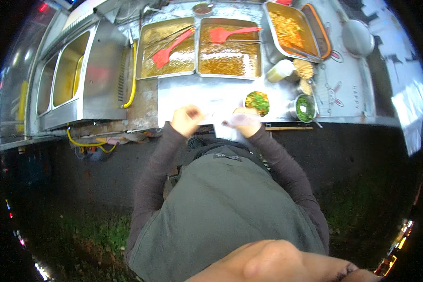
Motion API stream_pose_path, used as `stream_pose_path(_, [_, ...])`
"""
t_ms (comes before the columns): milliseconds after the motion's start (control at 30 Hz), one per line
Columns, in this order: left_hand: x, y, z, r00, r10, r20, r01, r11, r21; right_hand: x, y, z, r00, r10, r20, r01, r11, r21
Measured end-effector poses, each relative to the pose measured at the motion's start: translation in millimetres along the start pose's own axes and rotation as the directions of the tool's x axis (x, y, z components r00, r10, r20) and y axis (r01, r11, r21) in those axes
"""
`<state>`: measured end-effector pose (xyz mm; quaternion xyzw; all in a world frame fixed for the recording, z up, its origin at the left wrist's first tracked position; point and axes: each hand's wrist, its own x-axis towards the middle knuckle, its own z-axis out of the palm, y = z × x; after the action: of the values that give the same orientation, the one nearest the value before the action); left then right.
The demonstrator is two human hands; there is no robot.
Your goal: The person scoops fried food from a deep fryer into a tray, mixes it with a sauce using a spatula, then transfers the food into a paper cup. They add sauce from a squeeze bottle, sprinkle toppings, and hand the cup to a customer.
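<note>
My left hand [187, 120] is over the front edge of the metal counter [183, 91], its fingers curled and blurred; whether they pinch something I cannot tell. To its right, my right hand [247, 123] is closed on a pale translucent film [246, 119], apparently thin plastic. A white sheet or bag [227, 132] hangs between my hands below the counter edge; glare hides its shape. Just beyond my right hand stands a round bowl of food [258, 103] topped with chopped greens.
Two steel trays of brown liquid [196, 53] hold red silicone brushes [162, 56]. Right are a tray of shredded food [296, 53], a squeeze bottle [280, 71], a bundle of wooden sticks [303, 68] and a metal bowl [292, 110] of greens. A steel fryer [104, 77] stands left, beside a yellow hose [133, 77].
</note>
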<state>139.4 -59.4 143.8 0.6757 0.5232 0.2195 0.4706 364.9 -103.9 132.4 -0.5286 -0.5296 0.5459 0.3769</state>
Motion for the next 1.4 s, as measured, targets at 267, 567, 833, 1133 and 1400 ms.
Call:
stream_pose_path(267, [-49.2,-100.9,33.4,0.961,-0.273,0.029,0.231,0.745,-0.626,20.7,69.9,96.9,0.994,-0.063,0.086,0.079,0.978,-0.193])
stream_pose_path(567, [-22.2,-151.3,-35.6,0.944,-0.137,-0.299,0.204,0.957,0.205,63.8,70.6,61.1,0.928,0.323,-0.187,-0.128,0.746,0.654])
stream_pose_path(833, [83.0,-149.2,-11.7,0.917,0.309,-0.252,-0.237,0.930,0.279,162.3,84.7,75.6,0.959,0.240,-0.152,-0.214,0.962,0.171])
stream_pose_path(1133, [149.3,-255.8,39.8,0.949,-0.279,0.149,0.316,0.855,-0.412,154.5,70.4,98.8,0.972,-0.219,-0.084,0.003,0.370,-0.929])
stream_pose_path(1400, [106.1,-200.6,-15.1,0.952,0.088,-0.294,-0.145,0.974,-0.177,181.5,128.4,108.6,0.995,0.071,-0.070,-0.080,0.157,-0.984])
